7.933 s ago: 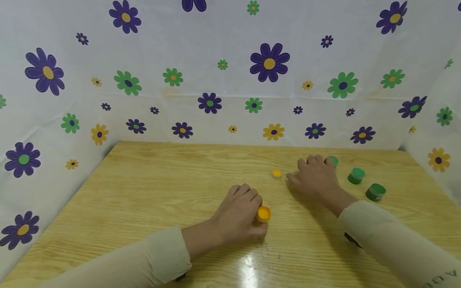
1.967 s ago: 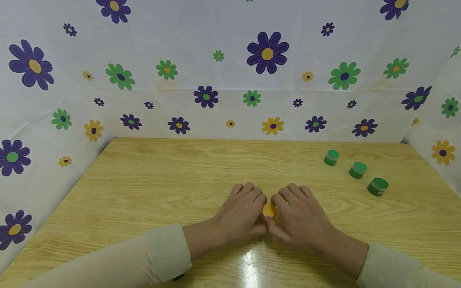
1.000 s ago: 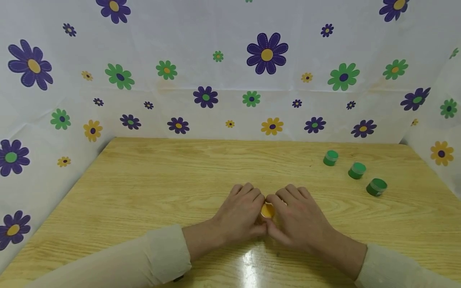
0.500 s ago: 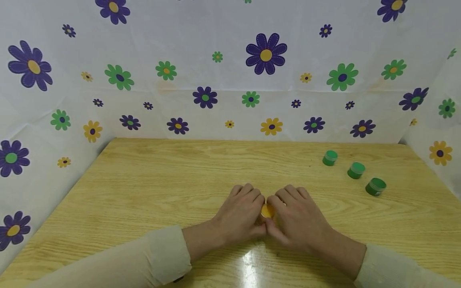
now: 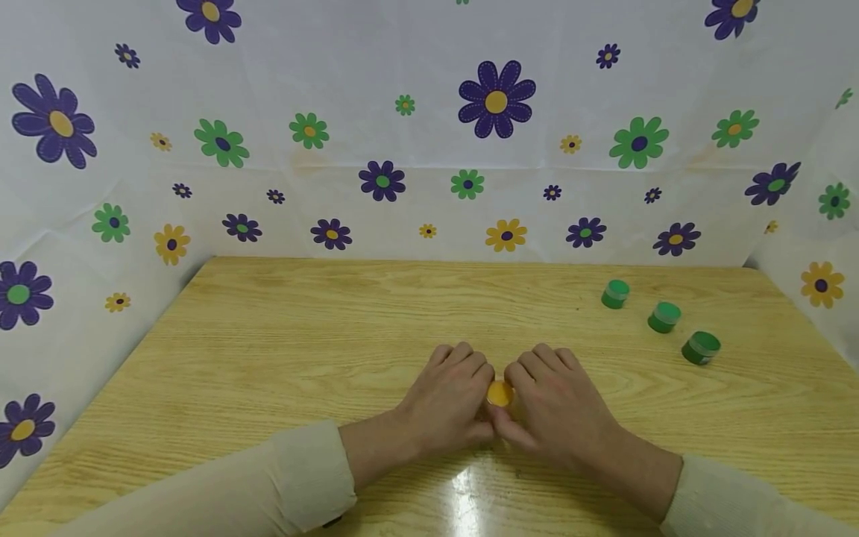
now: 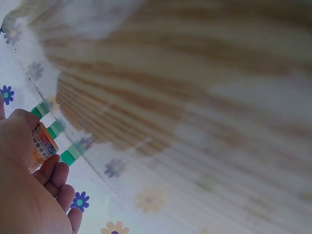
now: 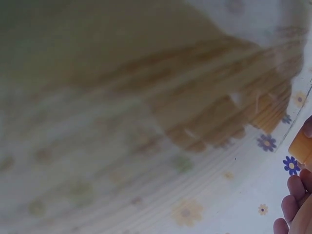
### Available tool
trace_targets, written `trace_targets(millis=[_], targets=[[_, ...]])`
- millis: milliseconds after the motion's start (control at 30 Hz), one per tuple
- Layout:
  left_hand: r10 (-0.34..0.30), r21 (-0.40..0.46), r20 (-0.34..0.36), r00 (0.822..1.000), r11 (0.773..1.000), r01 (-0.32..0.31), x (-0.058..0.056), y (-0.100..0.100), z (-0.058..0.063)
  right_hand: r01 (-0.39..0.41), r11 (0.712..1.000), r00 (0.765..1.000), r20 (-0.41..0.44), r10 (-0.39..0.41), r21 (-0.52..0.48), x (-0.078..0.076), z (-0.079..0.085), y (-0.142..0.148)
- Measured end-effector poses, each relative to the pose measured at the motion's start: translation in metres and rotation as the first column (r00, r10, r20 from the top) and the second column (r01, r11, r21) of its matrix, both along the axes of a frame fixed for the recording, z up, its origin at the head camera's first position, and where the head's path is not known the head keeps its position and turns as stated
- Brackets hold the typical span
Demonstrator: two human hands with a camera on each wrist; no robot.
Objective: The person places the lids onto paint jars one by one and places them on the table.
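Note:
A small paint jar with a yellow-orange top is held between my two hands near the middle of the table. My left hand grips it from the left, fingers curled behind and thumb in front. From the other side my right hand pinches the round lid at its rim with thumb and index finger. A printed label shows on the orange jar in the left wrist view. Only part of the orange jar shows at the edge of the right wrist view.
Three green paint jars stand in a slanting row at the back right of the wooden table. A white cloth with flower prints rises behind and on both sides.
The yellow lid that lay on the table 7.9 s ago is gone from there. The right hand has come from the green jars to the jar in the left hand; lately its fingers shift slightly.

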State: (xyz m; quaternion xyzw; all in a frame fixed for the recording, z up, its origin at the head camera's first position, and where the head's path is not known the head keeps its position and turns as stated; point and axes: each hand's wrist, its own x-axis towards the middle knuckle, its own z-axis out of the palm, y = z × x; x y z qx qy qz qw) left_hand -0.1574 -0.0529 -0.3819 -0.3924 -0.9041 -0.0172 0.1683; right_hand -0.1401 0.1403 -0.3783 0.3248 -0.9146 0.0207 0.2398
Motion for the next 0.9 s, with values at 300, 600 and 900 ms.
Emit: trace_targets(millis=[300, 600, 900], targets=[[0.001, -0.014, -0.007, 1.0, 1.0, -0.001, 0.0003, 0.0004, 0.0003, -0.014, 1.0, 0.999, -0.037, 0.015, 0.009, -0.0013, -0.002, 0.001], [0.021, 0.001, 0.027, 0.999, 1.0, -0.021, 0.0012, -0.0007, 0.0017, -0.035, 0.998, 0.999, 0.011, 0.035, -0.045, -0.0005, -0.0011, -0.0002], [0.008, 0.028, 0.01, 1.0, 1.0, -0.008, 0.0011, 0.0003, 0.0015, -0.052, 0.998, 0.999, 0.007, 0.053, -0.046, 0.0002, -0.0003, 0.0003]])
